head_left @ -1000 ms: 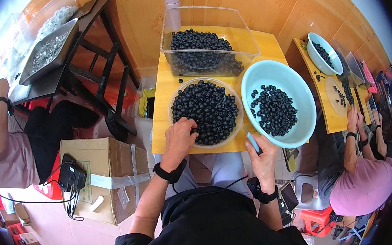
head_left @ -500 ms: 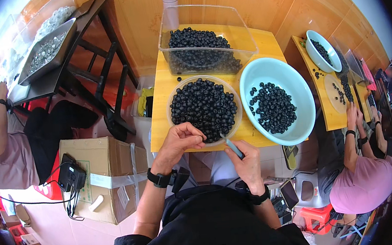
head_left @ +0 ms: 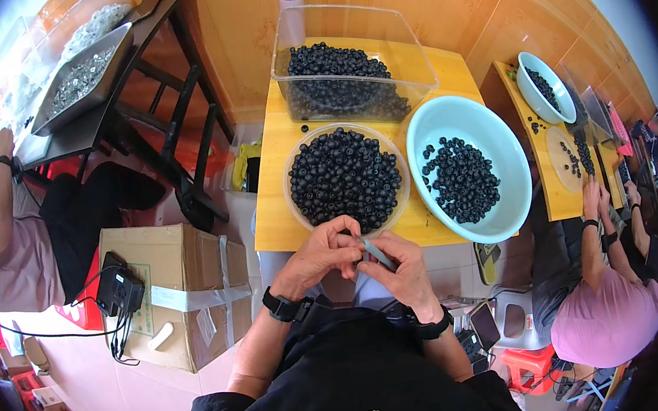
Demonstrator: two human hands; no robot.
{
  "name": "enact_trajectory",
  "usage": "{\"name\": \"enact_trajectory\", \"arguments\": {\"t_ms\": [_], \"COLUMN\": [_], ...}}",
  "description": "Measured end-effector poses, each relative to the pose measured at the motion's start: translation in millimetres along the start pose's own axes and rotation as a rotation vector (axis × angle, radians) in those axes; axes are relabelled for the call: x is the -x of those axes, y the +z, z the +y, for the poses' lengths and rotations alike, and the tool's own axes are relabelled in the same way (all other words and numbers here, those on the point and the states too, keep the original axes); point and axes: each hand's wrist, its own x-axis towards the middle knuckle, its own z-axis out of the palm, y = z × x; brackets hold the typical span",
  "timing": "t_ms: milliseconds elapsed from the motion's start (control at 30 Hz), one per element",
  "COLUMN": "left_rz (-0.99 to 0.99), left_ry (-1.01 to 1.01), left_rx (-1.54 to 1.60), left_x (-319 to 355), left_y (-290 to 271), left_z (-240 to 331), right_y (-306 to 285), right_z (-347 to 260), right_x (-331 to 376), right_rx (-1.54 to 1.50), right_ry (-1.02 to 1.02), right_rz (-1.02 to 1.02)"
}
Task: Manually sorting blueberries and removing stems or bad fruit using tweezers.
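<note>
Both my hands meet in front of the table's near edge. My right hand [head_left: 399,266] is closed round a slim grey-blue tool [head_left: 378,254], which looks like a small knife; its tip points up and left at my left fingertips. My left hand [head_left: 322,253] is pinched close against that tip, on a small dark piece mostly hidden by the fingers. Just beyond lies a shallow round tray [head_left: 290,201] heaped with black bead-like rings [head_left: 342,174]. To its right, a light blue basin [head_left: 508,138] holds more of these rings.
Behind the round tray, a clear plastic bin [head_left: 413,88] of black rings stands on the yellow table [head_left: 270,143], near a pink flask [head_left: 292,17]. A taped cardboard box [head_left: 187,301] sits at left. People work at tables on both sides; the right one holds another blue basin [head_left: 526,96].
My left hand has moved right and slightly down, away from the tray's rim. My right hand has shifted a little left, bringing the tool's tip to the left fingers.
</note>
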Motion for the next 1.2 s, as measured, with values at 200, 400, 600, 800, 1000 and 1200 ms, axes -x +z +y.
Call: {"name": "enact_trajectory", "arguments": {"t_ms": [200,400,600,800,1000,1200], "left_rz": [-0.088,0.028,0.015,0.031,0.033,0.053], "left_ry": [-0.035,0.054,0.093,0.133,0.131,0.124], "left_rx": [-0.009,0.063,0.239,0.291,0.277,0.249], "left_x": [-0.8,-5.4,-5.0,-3.8,-1.8,-0.2], "left_y": [3.8,2.5,-6.9,-10.1,-6.1,-3.1], "left_z": [1.8,-10.3,-8.2,-5.0,-3.2,1.2], "right_y": [-3.2,-2.6,-2.3,-11.8,-10.0,-10.2], "right_z": [0.6,2.6,0.9,7.0,5.5,-0.1], "right_x": [2.4,-3.5,-8.3,3.5,4.1,2.9], "right_rx": [-0.025,0.198,0.145,0.316,0.398,0.411], "right_ry": [0.013,-0.033,-0.156,-0.132,-0.11,-0.117], "right_rz": [-0.102,0.118,0.235,0.119,0.103,0.1]}}
